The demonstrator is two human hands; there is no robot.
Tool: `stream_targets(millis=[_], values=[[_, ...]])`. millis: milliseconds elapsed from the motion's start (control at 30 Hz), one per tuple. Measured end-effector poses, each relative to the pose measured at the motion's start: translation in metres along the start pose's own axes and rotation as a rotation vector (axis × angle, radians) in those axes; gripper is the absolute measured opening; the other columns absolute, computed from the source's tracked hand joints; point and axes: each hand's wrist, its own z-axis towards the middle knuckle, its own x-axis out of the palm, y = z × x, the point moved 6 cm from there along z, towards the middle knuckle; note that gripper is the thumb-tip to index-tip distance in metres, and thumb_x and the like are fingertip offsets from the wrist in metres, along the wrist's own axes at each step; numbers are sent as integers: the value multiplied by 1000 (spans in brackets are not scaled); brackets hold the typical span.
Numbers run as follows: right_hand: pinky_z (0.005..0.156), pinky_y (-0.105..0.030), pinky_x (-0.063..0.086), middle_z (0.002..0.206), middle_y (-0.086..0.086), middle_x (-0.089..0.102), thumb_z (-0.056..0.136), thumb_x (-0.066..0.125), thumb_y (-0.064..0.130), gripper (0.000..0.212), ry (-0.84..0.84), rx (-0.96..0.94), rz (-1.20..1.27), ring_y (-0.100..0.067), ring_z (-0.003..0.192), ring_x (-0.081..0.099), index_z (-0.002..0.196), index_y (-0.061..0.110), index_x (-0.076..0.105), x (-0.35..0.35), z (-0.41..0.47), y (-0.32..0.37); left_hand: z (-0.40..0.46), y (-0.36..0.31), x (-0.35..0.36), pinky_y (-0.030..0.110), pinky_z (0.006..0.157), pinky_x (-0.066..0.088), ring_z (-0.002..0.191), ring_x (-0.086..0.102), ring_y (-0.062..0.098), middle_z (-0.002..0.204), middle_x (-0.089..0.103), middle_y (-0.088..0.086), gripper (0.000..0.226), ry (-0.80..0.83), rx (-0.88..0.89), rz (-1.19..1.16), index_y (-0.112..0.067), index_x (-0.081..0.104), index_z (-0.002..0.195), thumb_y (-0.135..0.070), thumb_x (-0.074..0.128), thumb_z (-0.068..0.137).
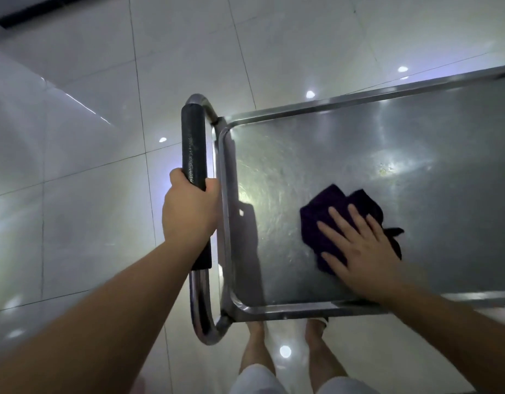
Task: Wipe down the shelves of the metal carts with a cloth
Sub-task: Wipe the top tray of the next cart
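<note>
A steel cart's top shelf (345, 155) fills the right half of the view, with a raised rim all round. A dark purple cloth (331, 206) lies crumpled on the shelf near its front edge. My right hand (359, 248) presses flat on the cloth with straight, spread fingers. My left hand (188, 206) grips the black padded handle (193, 143) at the cart's left end, fingers curled round it.
Glossy white floor tiles (89, 194) surround the cart, with ceiling lights mirrored in them. A yellowish smudge (385, 169) marks the shelf beyond the cloth. My legs (254, 345) stand just under the cart's front rim. A dark slot (26, 12) lies at the far left.
</note>
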Motion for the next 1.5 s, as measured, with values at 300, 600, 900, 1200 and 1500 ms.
stream_targets(millis=[300,600,900,1200,1500], values=[[127,-53,14,172,7,22,102,30,67,62,19,-128,-68,-26,160,13,160,44,30,4,-21,-38,-3,-1,-1,25,51,38,69,58,17,95,61,2,38,0,17,15,-20,47,127,-35,61,95],[127,-53,1,175,7,1,93,8,75,78,-78,208,57,-27,161,-3,164,42,11,-89,204,-131,-1,1,-1,26,51,37,67,56,15,87,57,-3,29,-26,28,26,-20,50,117,-31,61,93],[128,-51,8,174,5,14,97,17,71,74,-12,135,37,-26,161,5,163,38,27,-49,63,-112,2,0,-1,30,53,39,69,58,19,91,58,0,31,-23,17,48,-18,47,120,-30,59,95],[125,-48,12,168,1,30,104,16,68,68,37,70,-2,-26,159,16,159,34,33,-1,-112,-127,-7,-5,-2,29,52,38,67,58,21,88,58,3,30,-2,29,45,-17,48,117,-29,60,93],[127,-53,5,175,5,9,91,16,71,81,-83,331,89,-29,160,5,164,37,21,-93,132,-225,-3,0,-2,38,57,53,69,67,30,85,66,5,24,-15,14,46,-27,49,107,-34,58,86]])
